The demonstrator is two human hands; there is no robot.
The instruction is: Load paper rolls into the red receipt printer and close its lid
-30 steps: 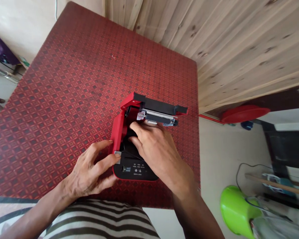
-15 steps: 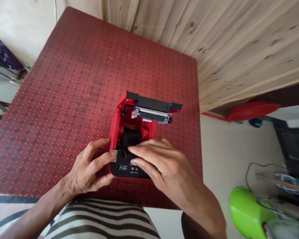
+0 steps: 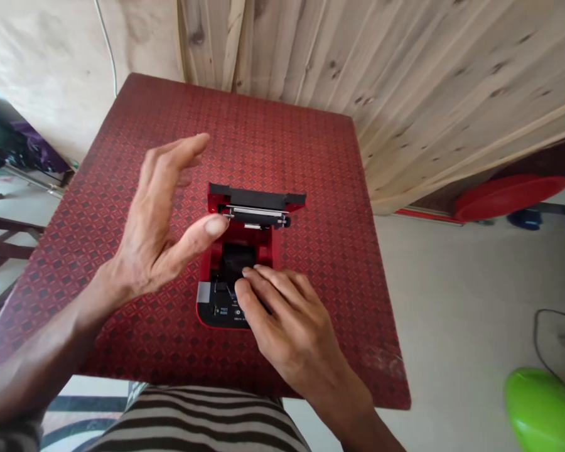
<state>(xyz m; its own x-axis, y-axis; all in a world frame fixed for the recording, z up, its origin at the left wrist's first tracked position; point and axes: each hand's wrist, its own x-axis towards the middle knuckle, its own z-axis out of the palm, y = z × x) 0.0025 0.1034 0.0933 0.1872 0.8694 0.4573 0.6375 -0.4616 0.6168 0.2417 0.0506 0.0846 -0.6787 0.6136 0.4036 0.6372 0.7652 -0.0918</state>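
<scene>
A small red-and-black label printer (image 3: 204, 314) sits near the front of the table with its lid (image 3: 257, 198) raised. Inside the red well lies a black roll (image 3: 238, 256); a dark strip seems to run from it toward the front panel. My right hand (image 3: 287, 320) covers the panel's right side, its fingers close together and bent at the front of the roll. Whatever lies beneath those fingertips is hidden. My left hand (image 3: 157, 220) is raised at the printer's left, empty, thumb spread from the fingers. Its thumb tip overlaps the lid's left hinge side; contact cannot be judged.
A red patterned cloth covers the table (image 3: 136, 132). Wooden boards (image 3: 306, 50) rise along its far side. Dark chair rails (image 3: 4, 238) stand at the left. On the floor at right are a green plastic object (image 3: 541, 408) and a red basin-like object (image 3: 508, 194).
My left hand has let go of the printer's left front corner and risen toward the lid. My right hand remains at the panel, its fingers shifted slightly. The view has tilted.
</scene>
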